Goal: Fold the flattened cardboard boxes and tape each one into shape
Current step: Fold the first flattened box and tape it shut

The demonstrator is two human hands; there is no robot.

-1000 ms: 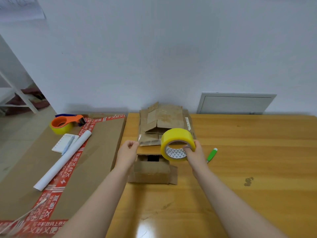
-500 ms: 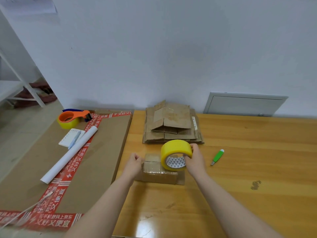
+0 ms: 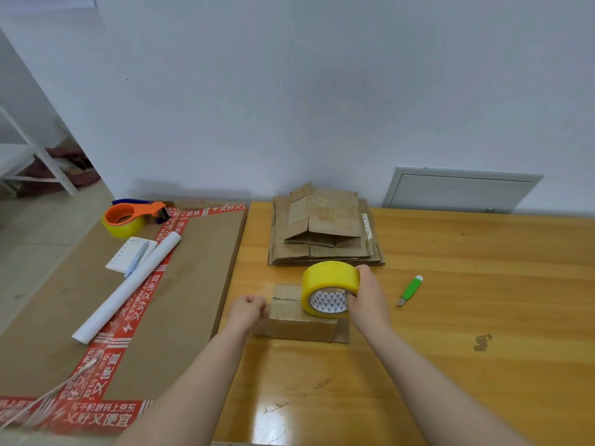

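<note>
A small folded cardboard box (image 3: pixel 299 320) lies on the wooden table (image 3: pixel 450 317) in front of me. My right hand (image 3: pixel 368 296) grips a yellow tape roll (image 3: pixel 328 286) standing on the box's right part. My left hand (image 3: pixel 249 309) pinches the clear tape end at the box's left edge, fingers curled. A strip of clear tape stretches from the roll across the box top. A stack of flattened cardboard boxes (image 3: pixel 325 233) lies behind, near the wall.
A green utility knife (image 3: pixel 410 289) lies right of the roll. On the left, a large cardboard sheet with red tape (image 3: pixel 177 300) holds an orange tape dispenser (image 3: pixel 132 217), a notepad with pen (image 3: pixel 130 257) and a white paper roll (image 3: pixel 128 286).
The tape roll came down from above the open box onto its closed top. My left hand moved to the box's left edge, pulling the tape end across.
</note>
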